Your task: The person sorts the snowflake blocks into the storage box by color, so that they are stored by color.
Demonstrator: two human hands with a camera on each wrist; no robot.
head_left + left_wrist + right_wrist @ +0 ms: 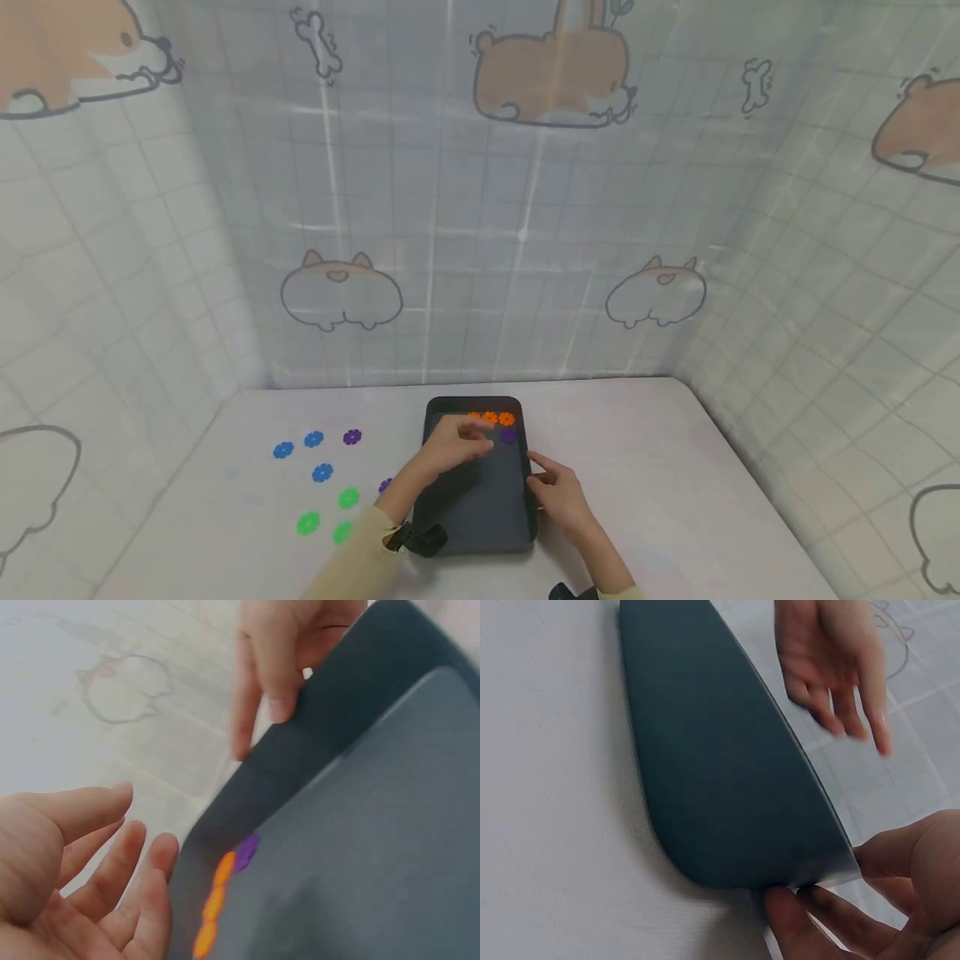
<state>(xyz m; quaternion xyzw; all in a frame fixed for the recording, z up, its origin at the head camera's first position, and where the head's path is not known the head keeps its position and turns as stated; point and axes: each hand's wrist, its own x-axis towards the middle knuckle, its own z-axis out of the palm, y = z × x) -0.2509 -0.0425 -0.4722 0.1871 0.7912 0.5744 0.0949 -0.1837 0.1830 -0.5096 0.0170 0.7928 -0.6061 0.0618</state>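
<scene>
A dark grey rectangular tray point(480, 517) lies on the white table. Inside its far right corner is a row of orange flower-shaped discs point(507, 419), with one purple flower-shaped disc point(509, 435) just nearer than the row. Over the far part of the tray hovers my left hand point(452, 447), its fingers relaxed and apart with nothing between them; it overlaps part of the orange row in the head view. My right hand point(562, 497) grips the tray's right side, thumb at the rim and fingers point(791, 926) at the lower edge of the wall.
Left of the tray, loose flower-shaped discs lie on the table: blue discs point(322, 472), green discs point(308, 523) and purple discs point(352, 437). My left forearm partly covers this group. A patterned sheet point(480, 208) rises behind the table and along both sides.
</scene>
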